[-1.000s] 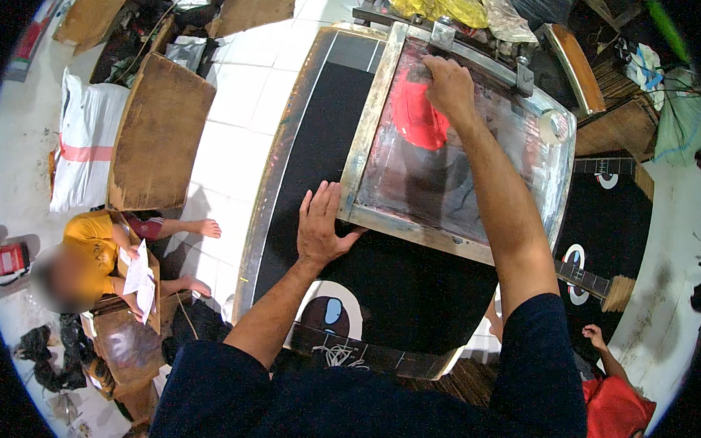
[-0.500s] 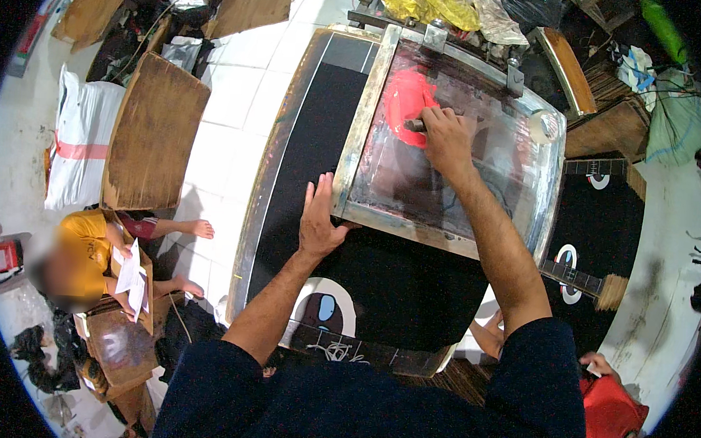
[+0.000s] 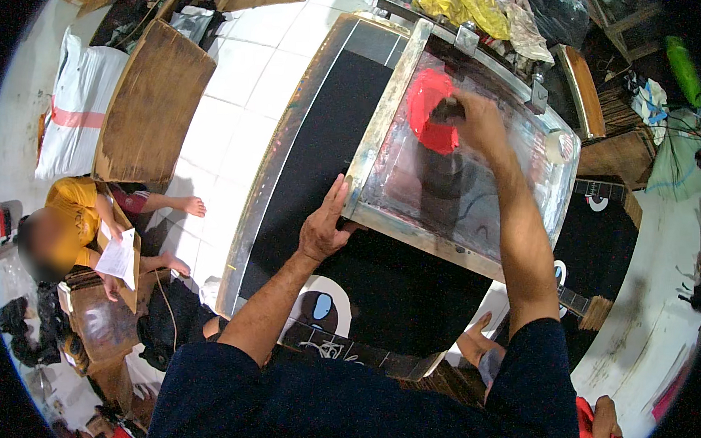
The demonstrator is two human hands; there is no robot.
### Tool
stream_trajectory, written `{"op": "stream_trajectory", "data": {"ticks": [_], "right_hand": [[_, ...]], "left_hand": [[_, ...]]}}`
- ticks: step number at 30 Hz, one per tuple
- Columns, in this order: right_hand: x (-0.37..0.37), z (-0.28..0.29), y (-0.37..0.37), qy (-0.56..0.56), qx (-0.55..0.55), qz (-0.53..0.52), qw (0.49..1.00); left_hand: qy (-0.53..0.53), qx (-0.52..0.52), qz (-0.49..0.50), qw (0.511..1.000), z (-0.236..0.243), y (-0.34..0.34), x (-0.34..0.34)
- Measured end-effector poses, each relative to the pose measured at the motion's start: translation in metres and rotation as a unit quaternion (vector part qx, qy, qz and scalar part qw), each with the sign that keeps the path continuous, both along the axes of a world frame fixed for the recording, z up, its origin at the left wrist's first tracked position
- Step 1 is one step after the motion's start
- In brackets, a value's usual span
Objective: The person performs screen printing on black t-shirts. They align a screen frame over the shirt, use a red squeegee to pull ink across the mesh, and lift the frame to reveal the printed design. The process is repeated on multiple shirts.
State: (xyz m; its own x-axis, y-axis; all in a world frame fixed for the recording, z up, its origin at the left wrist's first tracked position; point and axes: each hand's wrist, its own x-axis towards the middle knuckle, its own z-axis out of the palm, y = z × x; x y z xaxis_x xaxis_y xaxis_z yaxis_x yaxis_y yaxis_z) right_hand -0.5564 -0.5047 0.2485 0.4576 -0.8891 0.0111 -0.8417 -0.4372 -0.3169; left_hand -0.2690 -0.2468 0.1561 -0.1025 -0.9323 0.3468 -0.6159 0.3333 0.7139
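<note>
A wooden-framed printing screen point(image 3: 391, 102) lies over black fabric point(image 3: 411, 282) stretched on a long board. My left hand point(image 3: 324, 227) grips the frame's near left corner, fingers along the left rail and thumb at the near rail. Over the mesh, my right hand point(image 3: 484, 127) is closed on a dark squeegee point(image 3: 449, 111), blurred by motion and partly hidden by the fingers. Beside the squeegee, wet red ink point(image 3: 427, 92) spreads in a thick patch on the upper left of the mesh. A printed eye shape point(image 3: 324, 306) in white and blue shows on the fabric near my left forearm.
Metal hinge clamps point(image 3: 467, 39) hold the screen's far edge. A white round roll point(image 3: 559, 147) sits at its right. Another black printed board point(image 3: 603, 232) lies to the right. At left, a person in yellow point(image 3: 77, 213) sits with paper; a person in red point(image 3: 597, 434) is at lower right.
My right hand and the squeegee have shifted, with a darker shadow now falling on the mesh. My left hand stays on the corner. The whole view has shifted slightly.
</note>
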Motion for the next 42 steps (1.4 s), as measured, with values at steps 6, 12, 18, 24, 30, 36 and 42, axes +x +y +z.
{"op": "stream_trajectory", "data": {"ticks": [6,12,18,24,30,36,42], "right_hand": [[0.013,0.002,-0.062,-0.028,-0.025,-0.011,0.999],[0.011,-0.021,0.045,-0.026,-0.099,-0.066,0.992],[0.011,-0.016,0.118,-0.11,-0.18,-0.094,0.973],[0.027,-0.011,0.184,-0.159,-0.282,-0.181,0.929],[0.084,0.048,0.251,-0.362,-0.308,-0.179,0.861],[0.085,0.177,0.217,-0.301,-0.388,-0.177,0.853],[0.073,0.261,0.135,-0.277,-0.464,-0.179,0.822]], "left_hand": [[0.0,-0.003,0.005,1.0,0.002,0.0,-0.001],[-0.007,-0.009,0.009,1.0,0.004,0.0,-0.002],[-0.013,-0.005,0.008,1.0,0.006,-0.001,-0.002],[0.025,0.017,-0.002,1.0,-0.005,0.002,0.0],[0.105,0.017,0.053,0.993,0.048,0.015,0.017],[0.202,-0.14,0.015,0.969,0.132,-0.043,0.032],[0.212,0.003,0.152,0.966,0.041,-0.074,0.146]]}}
